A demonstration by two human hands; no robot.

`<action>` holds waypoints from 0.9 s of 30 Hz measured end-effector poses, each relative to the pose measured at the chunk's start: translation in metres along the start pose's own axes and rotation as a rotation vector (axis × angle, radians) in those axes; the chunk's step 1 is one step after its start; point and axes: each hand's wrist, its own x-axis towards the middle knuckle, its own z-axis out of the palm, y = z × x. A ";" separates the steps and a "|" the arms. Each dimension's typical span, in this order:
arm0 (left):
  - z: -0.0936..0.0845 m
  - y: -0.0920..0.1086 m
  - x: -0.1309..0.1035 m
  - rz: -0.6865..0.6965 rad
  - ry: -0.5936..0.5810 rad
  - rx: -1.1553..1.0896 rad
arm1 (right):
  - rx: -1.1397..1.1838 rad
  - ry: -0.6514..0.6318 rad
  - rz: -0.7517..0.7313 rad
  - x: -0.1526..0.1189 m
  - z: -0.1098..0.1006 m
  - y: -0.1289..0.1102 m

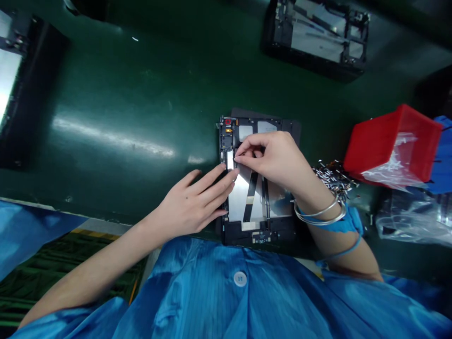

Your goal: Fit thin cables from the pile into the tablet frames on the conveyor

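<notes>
An opened tablet housing (243,188) lies on the green bench in front of me, its inside showing silver plates, a black ribbon cable (250,197) and a small circuit board (261,237) at the near edge. My left hand (197,200) rests with fingers spread, its fingertips on the housing's left edge. Over the upper middle of the housing, my right hand (271,155) is closed in a pinch near that left edge. Whatever sits between thumb and forefinger is too small to make out. A dark flat sheet (294,129) shows under the housing.
A red bin (370,136) with a clear plastic bag (399,165) stands at the right, beside a blue bin (443,155). Small loose parts (332,176) are heaped by my right wrist. Another device stack (318,37) lies at the back; dark housings (28,94) sit far left.
</notes>
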 end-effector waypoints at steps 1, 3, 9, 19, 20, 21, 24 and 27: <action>0.000 -0.001 0.001 0.023 -0.007 -0.011 | -0.008 0.001 0.001 0.000 0.000 0.000; -0.001 -0.003 0.003 0.061 -0.020 -0.035 | -0.017 0.002 0.002 -0.001 0.001 0.000; -0.002 -0.007 0.008 0.085 -0.012 -0.059 | -0.019 0.025 -0.001 -0.003 0.002 -0.002; -0.001 -0.011 0.015 0.065 0.048 -0.095 | -0.041 0.262 -0.083 -0.020 -0.003 0.003; 0.000 -0.012 0.018 0.054 0.051 -0.100 | -0.042 0.329 -0.090 -0.028 -0.007 0.004; 0.001 -0.015 0.021 0.035 0.049 -0.105 | -0.044 0.389 -0.091 -0.037 -0.012 0.006; 0.002 -0.023 0.029 -0.044 0.039 -0.131 | -0.052 0.485 -0.057 -0.067 -0.021 0.019; -0.001 -0.025 0.028 -0.105 0.073 -0.218 | -0.101 0.486 0.014 -0.098 -0.019 0.037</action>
